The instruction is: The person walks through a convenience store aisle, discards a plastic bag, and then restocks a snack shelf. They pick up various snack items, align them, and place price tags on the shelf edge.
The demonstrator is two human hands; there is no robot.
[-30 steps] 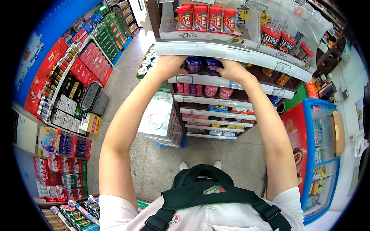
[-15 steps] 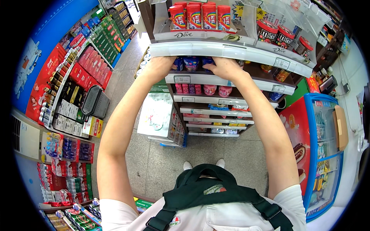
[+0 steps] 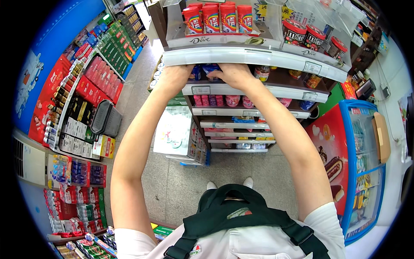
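Currently I have both bare hands in the head view, reaching in under the white edge strip [image 3: 215, 57] of the display's top tier. Blue packages [image 3: 209, 69] sit between them on the brown shelf [image 3: 279, 79] just below, partly shadowed and partly covered by fingers. My left hand [image 3: 174, 80] is at the shelf's left end, beside the nearer package — its fingertips are out of sight, so I cannot tell whether it grasps anything. My right hand [image 3: 236, 77] has its thumb laid across the front of the other package; the remaining fingers are hidden, and I cannot tell how firmly it holds, if at all. A jar [image 3: 261, 73] stands to its right. Red canisters [image 3: 211, 19] line the tier above — pink tubs [image 3: 233, 101] fill part of the one beneath.
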